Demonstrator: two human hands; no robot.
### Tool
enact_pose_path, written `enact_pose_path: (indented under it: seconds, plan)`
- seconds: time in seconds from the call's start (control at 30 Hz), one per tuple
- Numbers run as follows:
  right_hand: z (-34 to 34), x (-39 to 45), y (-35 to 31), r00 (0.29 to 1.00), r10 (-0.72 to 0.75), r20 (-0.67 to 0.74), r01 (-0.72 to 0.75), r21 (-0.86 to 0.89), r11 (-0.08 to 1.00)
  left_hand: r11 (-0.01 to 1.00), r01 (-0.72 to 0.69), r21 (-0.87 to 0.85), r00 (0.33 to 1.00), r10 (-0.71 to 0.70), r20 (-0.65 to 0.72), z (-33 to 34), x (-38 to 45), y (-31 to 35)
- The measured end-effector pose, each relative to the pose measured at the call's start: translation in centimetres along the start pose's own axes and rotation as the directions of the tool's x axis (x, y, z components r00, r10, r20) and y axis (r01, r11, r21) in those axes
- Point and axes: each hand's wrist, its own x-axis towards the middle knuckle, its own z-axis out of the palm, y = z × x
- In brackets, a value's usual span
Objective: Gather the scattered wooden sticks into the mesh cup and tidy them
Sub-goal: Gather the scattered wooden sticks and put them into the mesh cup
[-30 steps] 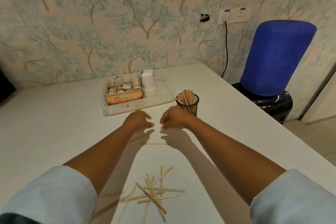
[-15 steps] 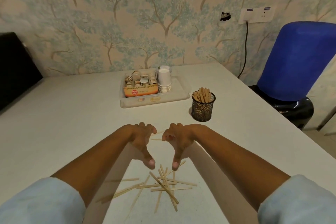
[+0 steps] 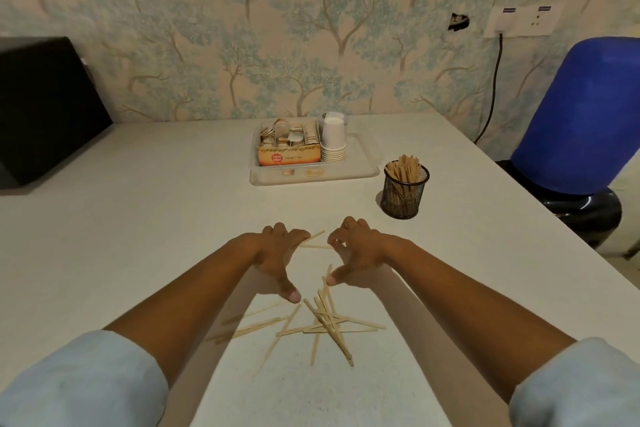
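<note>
Office pantry: water dispenser (image 3: 575, 121), paper cups (image 3: 333, 142), tea box (image 3: 288, 152)

White table (image 3: 138, 236), matte top. Near edge, centre: loose pile of wooden sticks (image 3: 322, 322), crossed, flat on surface; two more sticks (image 3: 313, 242) lie further back. Right of centre: black mesh cup (image 3: 404, 191), upright, w/ sticks inside. Behind centre: clear tray (image 3: 360, 163). Far left: black box (image 3: 45, 108).

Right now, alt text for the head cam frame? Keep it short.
Two bare hands, left hand and right hand, rest on a white table just behind a heap of scattered wooden sticks, thumbs stretched toward it. A black mesh cup already holding sticks stands farther back on the right, beside a clear tray of paper cups.
</note>
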Motion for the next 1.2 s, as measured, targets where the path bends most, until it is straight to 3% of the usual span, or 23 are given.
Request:
enact_pose_path:
  seconds: [0.1,0.3,0.57,0.67,0.9,0.97,1.1,1.2]
  plan:
    - [0.4,-0.5,-0.2,1.0,0.006,0.009,-0.005,-0.036,0.999,1.0,0.013,-0.022,1.0,-0.013,0.027,0.0,-0.8,-0.9]
    - [1.1,-1.4,-2.0,0.99,-0.01,0.14,0.029,-0.134,0.991,0.99,0.106,0.092,0.985,-0.117,0.129,0.5,-2.4,-1.6]
    - [1.6,-1.8,-3.0,0.974,0.023,0.226,0.022,-0.196,0.98,0.969,0.195,0.151,0.971,-0.212,0.109,2.1,-2.7,0.3]
    - [1.5,-1.8,-2.9,0.988,0.005,0.154,0.019,-0.15,0.989,0.968,0.231,0.097,0.97,-0.236,0.05,2.6,-2.8,0.7]
    - [1.5,-1.5,-1.4,0.999,0.004,-0.048,-0.007,-0.068,0.998,0.951,0.213,-0.226,0.949,-0.256,-0.185,3.0,-2.7,-0.6]
    - [1.6,-1.6,-1.2,1.0,-0.012,-0.02,0.011,-0.029,1.0,0.937,0.198,-0.286,0.941,-0.263,-0.211,3.2,-2.8,-0.7]
    - [1.4,-2.2,-0.7,0.989,-0.065,0.134,0.071,-0.043,0.997,0.947,0.202,-0.249,0.977,-0.212,-0.012,2.1,-3.4,-1.1]
    - [1.3,-2.5,-0.4,0.987,-0.088,0.138,0.097,-0.06,0.993,0.969,0.191,-0.156,0.981,-0.183,0.064,1.3,-3.9,-1.3]
